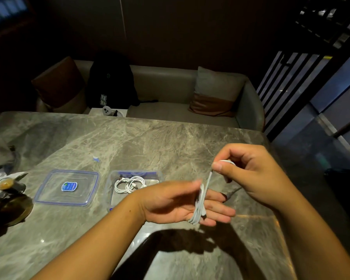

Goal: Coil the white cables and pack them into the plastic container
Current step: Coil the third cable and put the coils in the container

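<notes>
- While the left hand (182, 203) lies palm up with its fingers stretched out straight, a thin white cable (199, 209) sits wound in several loops around those fingers; the thumb near the loops is blurred.
- One strand of the white cable rises from the loops to the right hand (249, 174), which is up and to the right of the left hand. It pinches the strand between thumb and forefinger, with the other fingers curled in.
- Just beyond the left wrist stands a clear rectangular plastic container with blue trim (110, 188). Its near right corner is hidden behind the wrist and hand.
- Inside it lie more coiled white cables (129, 184), bundled together.
- Left of the container, well to the left of the left hand, a clear flat lid with a blue rim (49, 190) rests on the grey veined marble counter (150, 142).
- A blue shield-shaped label (69, 186) sits at the lid's middle; its writing is too small to read.
- Farther left are a small glass of brownish liquid (4, 183) and a dark round dish (10, 211).
- A tiny blue-and-white scrap (96, 158) lies beyond the lid.
- Past the counter's far edge, a beige sofa (170, 85) carries a black backpack (111, 81) and a grey-and-brown cushion (216, 91).
</notes>
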Demonstrator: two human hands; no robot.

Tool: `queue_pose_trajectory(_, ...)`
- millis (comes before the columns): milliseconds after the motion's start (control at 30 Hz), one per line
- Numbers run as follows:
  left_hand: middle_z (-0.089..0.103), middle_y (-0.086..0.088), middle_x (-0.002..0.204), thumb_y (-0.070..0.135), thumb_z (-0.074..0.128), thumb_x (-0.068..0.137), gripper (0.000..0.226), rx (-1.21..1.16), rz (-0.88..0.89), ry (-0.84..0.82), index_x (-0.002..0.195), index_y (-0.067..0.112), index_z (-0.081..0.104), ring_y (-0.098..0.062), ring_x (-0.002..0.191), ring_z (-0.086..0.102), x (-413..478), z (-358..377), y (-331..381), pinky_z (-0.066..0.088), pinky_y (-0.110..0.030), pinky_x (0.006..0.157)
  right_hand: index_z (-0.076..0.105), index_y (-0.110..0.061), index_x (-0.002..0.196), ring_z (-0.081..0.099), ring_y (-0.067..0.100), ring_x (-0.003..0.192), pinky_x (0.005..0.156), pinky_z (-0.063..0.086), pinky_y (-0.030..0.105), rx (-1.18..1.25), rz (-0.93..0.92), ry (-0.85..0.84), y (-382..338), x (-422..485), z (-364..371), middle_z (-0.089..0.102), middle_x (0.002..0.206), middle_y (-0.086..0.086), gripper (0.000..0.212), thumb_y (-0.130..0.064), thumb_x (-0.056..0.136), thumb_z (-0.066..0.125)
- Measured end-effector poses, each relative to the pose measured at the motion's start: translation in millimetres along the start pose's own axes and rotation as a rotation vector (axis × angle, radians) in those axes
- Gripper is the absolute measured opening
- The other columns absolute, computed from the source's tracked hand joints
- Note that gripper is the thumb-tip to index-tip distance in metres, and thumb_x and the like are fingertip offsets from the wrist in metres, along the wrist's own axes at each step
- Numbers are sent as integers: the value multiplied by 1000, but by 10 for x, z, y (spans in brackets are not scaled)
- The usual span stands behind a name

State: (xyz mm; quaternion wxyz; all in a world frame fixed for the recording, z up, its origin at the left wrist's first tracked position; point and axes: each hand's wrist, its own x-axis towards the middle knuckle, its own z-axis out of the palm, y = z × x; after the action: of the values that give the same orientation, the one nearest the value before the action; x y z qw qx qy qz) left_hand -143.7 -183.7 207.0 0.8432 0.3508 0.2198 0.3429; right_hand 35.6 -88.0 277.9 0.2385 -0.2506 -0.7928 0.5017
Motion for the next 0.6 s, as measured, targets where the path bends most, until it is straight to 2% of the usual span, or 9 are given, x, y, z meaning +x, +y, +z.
queue_pose_trajectory(100,25,-40,149,11,43,98,57,74,17,-26,147,-10,23,-51,140,26,67,95,-20,17,-56,119,68,-8,75,54,7,54,55,47,19,94,-4,13,86,77,46,59,59,2,11,-10,86,71)
queue_pose_trajectory(167,26,-39,150,-2,33,96,53,98,34,-28,147,-10,21,-51,140,27,88,141,-17,20,-53,118,68,-6,76,54,7,54,55,46,18,142,-6,24,121,98,48,59,59,1,11,-9,86,71)
queue_pose_trajectory(267,28,-38,149,-8,31,95,53,146,35,-64,147,-9,22,-50,139,29,97,186,-22,27,-49,115,67,-2,77,54,8,53,55,47,19,148,7,8,150,99,50,59,58,0,10,-4,86,68)
queue_pose_trajectory(467,35,-39,145,-11,30,98,46,156,95,-60,145,-11,28,-52,134,36,132,250,-57,39,-44,109,66,-7,74,51,4,48,50,41,11,221,86,32,254,114,105,57,52,-3,17,0,89,65)
queue_pose_trajectory(600,37,-38,143,-16,27,94,51,132,103,-40,144,-10,31,-49,133,38,140,281,-28,41,-40,107,69,-19,70,44,10,47,45,35,15,285,161,38,336,110,157,55,51,1,18,-16,87,68)
